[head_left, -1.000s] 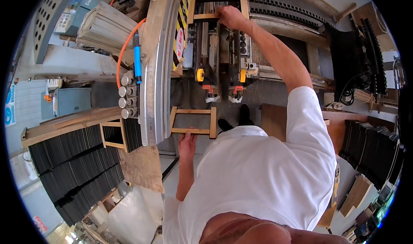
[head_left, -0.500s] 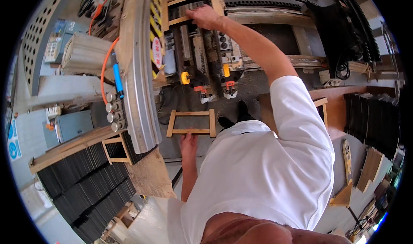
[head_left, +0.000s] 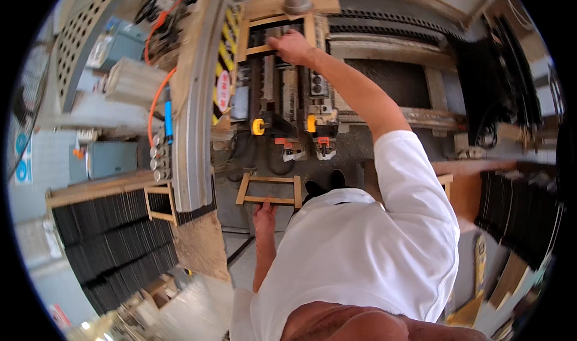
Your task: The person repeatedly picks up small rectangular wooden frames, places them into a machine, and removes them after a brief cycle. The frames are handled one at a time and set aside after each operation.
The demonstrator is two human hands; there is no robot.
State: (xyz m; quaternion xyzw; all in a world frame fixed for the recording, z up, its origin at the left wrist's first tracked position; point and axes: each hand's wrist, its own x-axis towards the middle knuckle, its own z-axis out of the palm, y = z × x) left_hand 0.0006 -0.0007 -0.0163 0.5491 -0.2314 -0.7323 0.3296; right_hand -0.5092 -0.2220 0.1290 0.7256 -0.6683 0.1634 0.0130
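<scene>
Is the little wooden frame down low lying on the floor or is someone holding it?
Held. The left hand grips the small wooden frame by its near edge, and it hangs flat above the dark floor.

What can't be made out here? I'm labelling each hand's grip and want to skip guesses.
- Left hand: fingers meet the lower wooden frame; too small in the head view to tell a closed grip from a touch.
- Right hand: its fingertips are hidden by the hand itself on the upper frame.
- Frame top: cut off by the fisheye rim.
</scene>
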